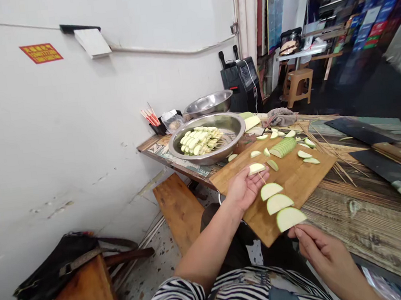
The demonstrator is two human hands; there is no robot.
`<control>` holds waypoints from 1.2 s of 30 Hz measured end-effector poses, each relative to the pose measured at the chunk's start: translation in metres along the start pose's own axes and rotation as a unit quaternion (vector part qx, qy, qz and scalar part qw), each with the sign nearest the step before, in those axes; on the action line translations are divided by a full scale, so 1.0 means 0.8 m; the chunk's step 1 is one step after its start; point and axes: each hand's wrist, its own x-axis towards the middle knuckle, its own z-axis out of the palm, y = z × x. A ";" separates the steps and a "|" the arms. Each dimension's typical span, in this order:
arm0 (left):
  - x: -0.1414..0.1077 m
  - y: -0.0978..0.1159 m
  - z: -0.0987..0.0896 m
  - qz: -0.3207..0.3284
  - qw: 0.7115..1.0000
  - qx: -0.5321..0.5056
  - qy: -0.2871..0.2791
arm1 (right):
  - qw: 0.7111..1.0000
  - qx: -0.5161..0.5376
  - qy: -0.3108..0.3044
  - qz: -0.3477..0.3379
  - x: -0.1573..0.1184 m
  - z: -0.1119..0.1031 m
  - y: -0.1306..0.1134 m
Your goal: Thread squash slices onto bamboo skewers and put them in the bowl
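The person is threading half-moon vegetable slices onto a thin bamboo skewer (pixel 261 178). Three slices already sit on the shaft: the nearest slice (pixel 289 218), a middle slice (pixel 278 203) and a far slice (pixel 270 190), all held above the near corner of the wooden cutting board (pixel 296 178) on the counter (pixel 367 209).

The right hand (pixel 318 247) pinches the butt end of the skewer, fingers (pixel 300 231) together on the shaft just behind the nearest slice. The left hand (pixel 245 187) is palm up with a fourth slice (pixel 256 167) resting on its fingertips, thumb alongside; the skewer tip appears to meet this slice, though the contact point is too small to confirm.

To do this step well, in my judgement:
1. Keep the shaft in line with the flat of the slice.
2. Enter through the pale flesh near the centre, not the rind edge.
3. Keep the left fingertips off the exit path of the point.

Both forearms reach forward from a striped sleeve, the wrists low. A steel basin (pixel 236 129) of finished skewers stands beyond the board.
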 end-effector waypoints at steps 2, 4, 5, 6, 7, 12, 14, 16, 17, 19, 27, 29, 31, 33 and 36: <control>0.000 0.000 0.000 0.001 1.000 -0.003 0.004 | 1.000 -0.009 -0.001 -0.002 0.000 0.000 -0.002; -0.001 -0.001 0.000 -0.001 1.000 -0.003 0.005 | 1.000 -0.017 0.000 -0.002 0.000 -0.001 -0.004; 0.000 -0.002 0.000 -0.002 1.000 -0.002 0.006 | 1.000 -0.020 0.000 -0.001 0.000 -0.001 -0.004; 0.000 -0.002 0.000 -0.003 1.000 -0.001 0.006 | 1.000 -0.021 -0.001 -0.002 0.000 -0.001 -0.005; 0.000 -0.003 0.000 -0.004 1.000 -0.001 0.005 | 1.000 -0.021 -0.001 -0.004 -0.001 -0.001 -0.005; -0.001 -0.004 0.000 -0.004 1.000 0.000 0.003 | 1.000 -0.015 0.000 -0.008 -0.002 0.000 -0.002; -0.001 -0.004 0.000 -0.004 1.000 0.002 0.003 | 1.000 -0.009 0.000 -0.001 -0.003 0.000 0.000; -0.002 -0.004 0.001 -0.004 1.000 0.002 0.004 | 1.000 -0.005 -0.002 0.004 -0.004 0.000 0.001; -0.002 -0.004 0.001 -0.004 1.000 0.001 0.005 | 1.000 -0.003 -0.004 0.005 -0.004 0.000 0.002; -0.002 -0.004 0.002 -0.005 1.000 -0.001 0.009 | 1.000 -0.002 -0.005 0.006 -0.005 -0.001 0.003; -0.005 -0.003 0.004 -0.012 1.000 0.001 0.011 | 1.000 -0.004 -0.002 0.009 -0.006 0.001 0.006; -0.005 -0.003 0.004 -0.013 1.000 -0.002 0.013 | 1.000 -0.005 -0.001 0.009 -0.007 0.001 0.005; -0.006 -0.003 0.004 -0.013 1.000 -0.005 0.014 | 1.000 -0.006 0.004 0.008 -0.008 0.001 0.003; -0.006 -0.004 0.004 -0.012 1.000 -0.008 0.013 | 1.000 -0.008 0.008 0.004 -0.009 0.002 0.002; -0.006 -0.003 0.003 -0.010 1.000 -0.009 0.015 | 1.000 -0.007 0.008 -0.005 -0.009 0.002 0.002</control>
